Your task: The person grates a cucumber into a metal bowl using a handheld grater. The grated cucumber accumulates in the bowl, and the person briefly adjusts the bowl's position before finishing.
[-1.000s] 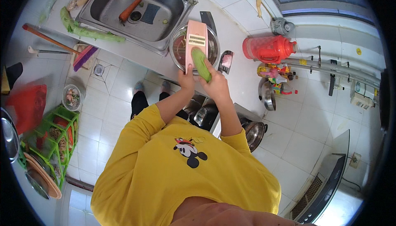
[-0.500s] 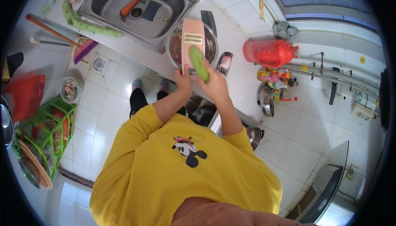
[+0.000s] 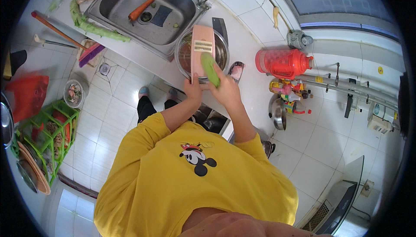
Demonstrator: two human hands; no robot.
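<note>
My left hand [image 3: 193, 90] is closed around the near end of a pink flat grater [image 3: 202, 33] with a metal shredding plate. The grater rests across a round metal bowl [image 3: 178, 55] on the counter. My right hand [image 3: 226, 89] grips a pale green peeled vegetable [image 3: 209, 69]; its far end lies on the grater, just on the near side of the metal plate. My palm and fingers hide part of the vegetable. What lies in the bowl shows only in part beside the grater.
A sink [image 3: 93, 12] at far left holds a carrot [image 3: 142, 9] and a dark pad [image 3: 162, 15]. A dark knife blade [image 3: 219, 25] lies beyond the bowl, a small packet [image 3: 236, 70] right of it. Long green strips [image 3: 93, 28] edge the counter. A red thermos [image 3: 281, 63] stands rightward.
The vegetable has shifted slightly to the right on the grater with my right hand. My left hand keeps its hold. The whole view has moved a little.
</note>
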